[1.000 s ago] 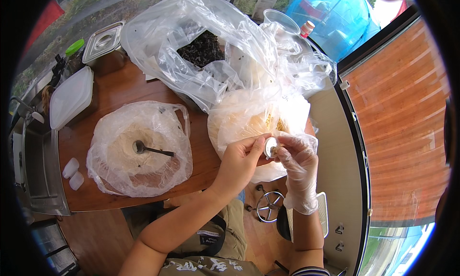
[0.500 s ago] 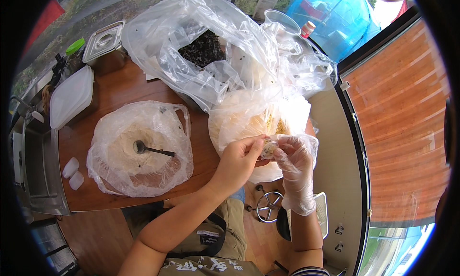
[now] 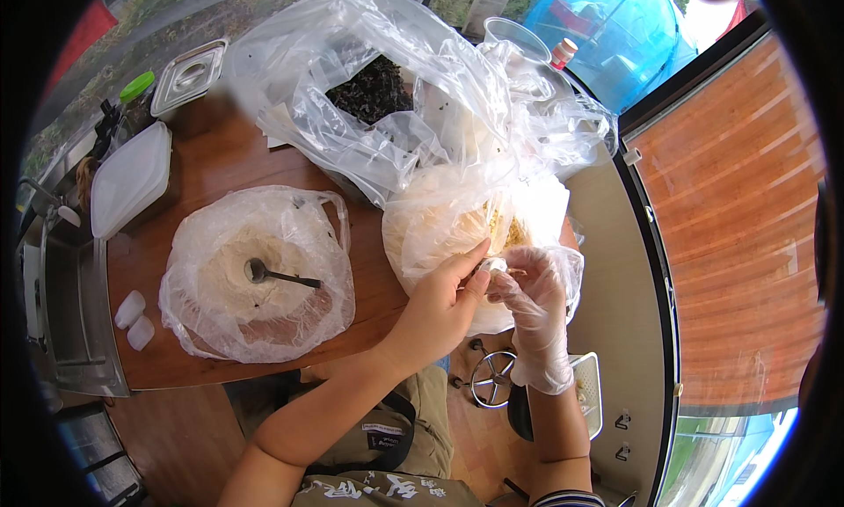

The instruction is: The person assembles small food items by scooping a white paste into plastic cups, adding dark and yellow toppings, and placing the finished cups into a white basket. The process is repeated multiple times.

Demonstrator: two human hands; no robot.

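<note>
My bare left hand (image 3: 444, 300) and my right hand (image 3: 536, 296), which wears a clear plastic glove, meet over the table's near edge. Together they pinch a small pale lump (image 3: 494, 265) between their fingertips. Right behind them lies a clear bag of pale yellowish food (image 3: 448, 221). To the left stands a bag-lined bowl of whitish flour-like stuff (image 3: 255, 274) with a dark spoon (image 3: 277, 275) lying in it.
A big clear bag with dark dried food (image 3: 374, 89) sits at the back of the brown wooden table (image 3: 229, 160). A white lidded box (image 3: 127, 177), a steel lidded tin (image 3: 187, 73) and a metal sink (image 3: 61, 313) are at left. A plastic cup (image 3: 517, 39) stands far back.
Both hands have shifted slightly down and closer together around the small lump; the fingers have closed more over it. Nothing else has moved.
</note>
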